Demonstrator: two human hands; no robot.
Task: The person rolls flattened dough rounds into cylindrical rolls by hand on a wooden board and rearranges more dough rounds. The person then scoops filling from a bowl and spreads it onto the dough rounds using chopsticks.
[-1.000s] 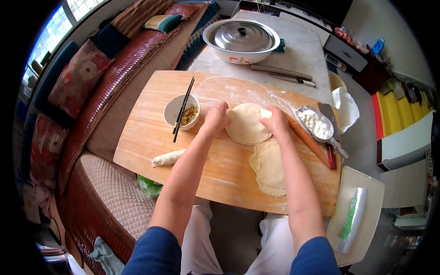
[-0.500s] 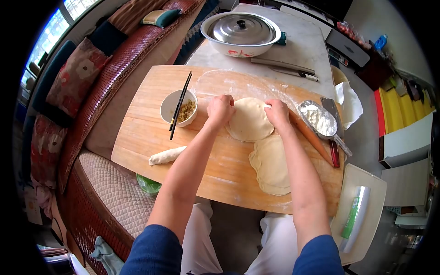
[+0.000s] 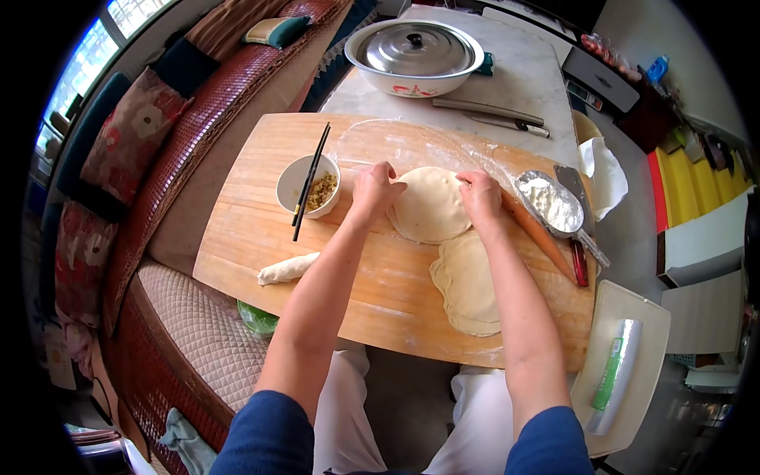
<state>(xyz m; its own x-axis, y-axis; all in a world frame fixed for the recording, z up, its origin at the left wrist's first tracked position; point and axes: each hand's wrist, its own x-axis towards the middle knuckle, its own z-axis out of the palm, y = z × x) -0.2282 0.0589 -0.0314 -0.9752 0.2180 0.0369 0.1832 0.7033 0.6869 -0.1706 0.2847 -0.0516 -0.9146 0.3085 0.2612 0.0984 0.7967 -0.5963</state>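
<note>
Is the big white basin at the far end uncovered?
No, a metal lid with a black knob sits over the basin.

Both hands palm-down (fingertips curled inward), forearms stretched forward.

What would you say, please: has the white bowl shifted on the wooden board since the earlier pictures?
No, the white bowl keeps its place relative to the left edge of the wooden board; only the view has drifted slightly.
</note>
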